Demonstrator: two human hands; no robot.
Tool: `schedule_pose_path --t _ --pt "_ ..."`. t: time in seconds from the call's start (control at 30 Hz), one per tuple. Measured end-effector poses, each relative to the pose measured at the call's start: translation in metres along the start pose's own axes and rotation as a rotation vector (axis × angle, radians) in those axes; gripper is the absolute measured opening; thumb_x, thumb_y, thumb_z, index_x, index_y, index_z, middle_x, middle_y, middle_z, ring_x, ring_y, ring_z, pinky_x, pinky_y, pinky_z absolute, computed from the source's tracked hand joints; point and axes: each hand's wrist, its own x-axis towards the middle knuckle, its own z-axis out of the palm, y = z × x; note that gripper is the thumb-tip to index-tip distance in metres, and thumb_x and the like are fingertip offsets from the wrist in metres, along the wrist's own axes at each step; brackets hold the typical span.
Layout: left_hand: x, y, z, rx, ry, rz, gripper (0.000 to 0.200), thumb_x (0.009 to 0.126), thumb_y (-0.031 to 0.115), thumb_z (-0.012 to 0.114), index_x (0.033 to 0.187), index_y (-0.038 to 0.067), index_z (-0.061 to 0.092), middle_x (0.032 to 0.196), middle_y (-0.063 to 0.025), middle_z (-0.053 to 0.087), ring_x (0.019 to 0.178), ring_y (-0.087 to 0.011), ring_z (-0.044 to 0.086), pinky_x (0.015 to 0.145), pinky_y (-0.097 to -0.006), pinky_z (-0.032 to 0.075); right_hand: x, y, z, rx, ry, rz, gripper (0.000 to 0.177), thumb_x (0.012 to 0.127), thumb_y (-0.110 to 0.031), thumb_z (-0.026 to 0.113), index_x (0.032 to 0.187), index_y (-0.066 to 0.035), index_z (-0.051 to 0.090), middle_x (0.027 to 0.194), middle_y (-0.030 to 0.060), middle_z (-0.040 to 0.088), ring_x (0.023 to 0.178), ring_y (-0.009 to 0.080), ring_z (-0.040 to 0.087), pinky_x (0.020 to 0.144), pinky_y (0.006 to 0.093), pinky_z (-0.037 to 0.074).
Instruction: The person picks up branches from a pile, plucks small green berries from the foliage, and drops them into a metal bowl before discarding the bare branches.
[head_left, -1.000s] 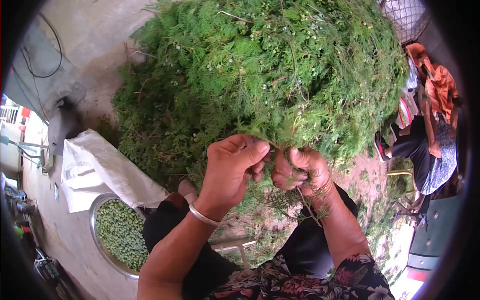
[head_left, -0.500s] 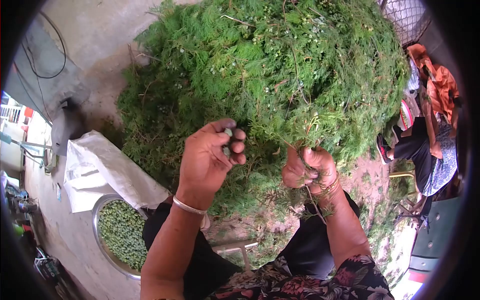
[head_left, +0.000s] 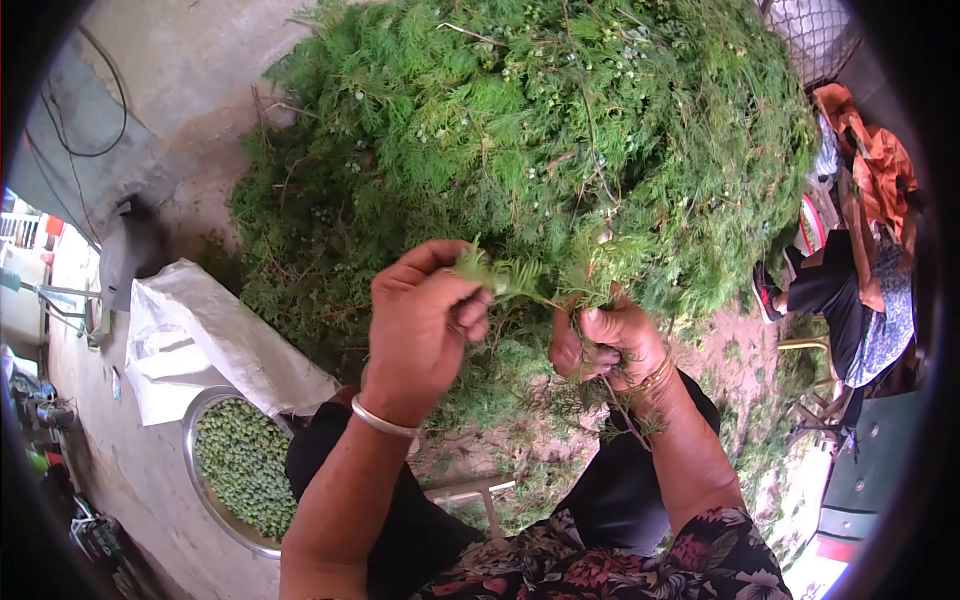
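My right hand [head_left: 618, 342] is closed around the stem of a leafy cypress branch [head_left: 627, 412]. The bare lower stem hangs down past my wrist, and the green tips fan out above the fist. My left hand [head_left: 422, 325], with a silver bangle at the wrist, pinches a green side sprig [head_left: 522, 280] of this branch, between thumb and forefinger. Its other fingers curl inward, and whether small cones sit in them is hidden. Just beyond both hands rises a big heap of cut cypress branches [head_left: 480, 130], dotted with pale round cones.
A round metal basin [head_left: 190, 450] full of green cones [head_left: 240, 465] stands on the floor at my left, beside a white sack [head_left: 215, 335]. At the right sits another person [head_left: 865, 290] near the heap. Cables [head_left: 120, 100] lie at upper left.
My left hand has gone from holding small green cones in its curled fingers to pinching the branch's side sprig. My right hand has shifted slightly left with the branch.
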Motion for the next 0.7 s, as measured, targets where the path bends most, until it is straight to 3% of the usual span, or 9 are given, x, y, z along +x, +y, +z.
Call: schedule_pose_path --t 0.17,0.37,0.5,0.57,0.7 --pt "0.0 0.012 -0.001 0.041 0.016 -0.083 0.02 0.083 0.004 0.054 0.101 -0.005 0.058 0.069 -0.0087 0.057 0.051 -0.01 0.046 0.044 -0.024 0.036 -0.001 0.002 -0.006 -0.017 0.002 -0.033 0.035 0.084 -0.03 0.065 0.086 0.004 0.054 0.065 0.0102 0.054 0.04 0.0053 0.034 0.037 0.0213 0.025" --pt "-0.008 0.014 0.002 0.009 -0.181 -0.125 0.016 0.083 0.003 0.057 0.096 -0.005 0.06 0.067 -0.0091 0.058 0.05 -0.0089 0.046 0.043 -0.0214 0.036 -0.001 -0.004 -0.001 -0.052 -0.035 0.047 0.03 0.085 -0.026 0.065 0.092 0.0 0.054 0.068 0.0124 0.056 0.04 0.006 0.036 0.037 0.0218 0.026" --pt "-0.006 0.012 -0.001 0.056 -0.185 -0.099 0.015 0.081 0.001 0.058 0.095 -0.005 0.06 0.067 -0.0086 0.058 0.05 -0.0086 0.046 0.043 -0.0212 0.035 0.0 -0.003 0.0 -0.019 -0.015 0.075 0.025 0.085 -0.024 0.065 0.092 -0.001 0.056 0.07 0.0126 0.058 0.041 0.0065 0.038 0.038 0.0218 0.027" --pt "-0.004 0.011 -0.006 0.119 -0.095 -0.007 0.014 0.081 0.0 0.059 0.094 -0.006 0.059 0.066 -0.0072 0.057 0.05 -0.0079 0.045 0.043 -0.0205 0.035 0.002 -0.001 0.001 0.0 -0.011 0.066 0.023 0.086 -0.022 0.064 0.092 -0.002 0.056 0.071 0.0121 0.059 0.042 0.0067 0.039 0.038 0.0217 0.028" --pt "-0.004 0.011 0.001 0.349 0.081 0.134 0.011 0.082 0.002 0.059 0.091 -0.005 0.059 0.066 -0.0063 0.055 0.049 -0.0074 0.044 0.043 -0.0201 0.034 0.01 0.006 0.012 -0.429 0.079 -0.153 0.012 0.087 -0.012 0.061 0.094 -0.002 0.062 0.073 0.0078 0.063 0.049 0.007 0.046 0.044 0.0227 0.034"
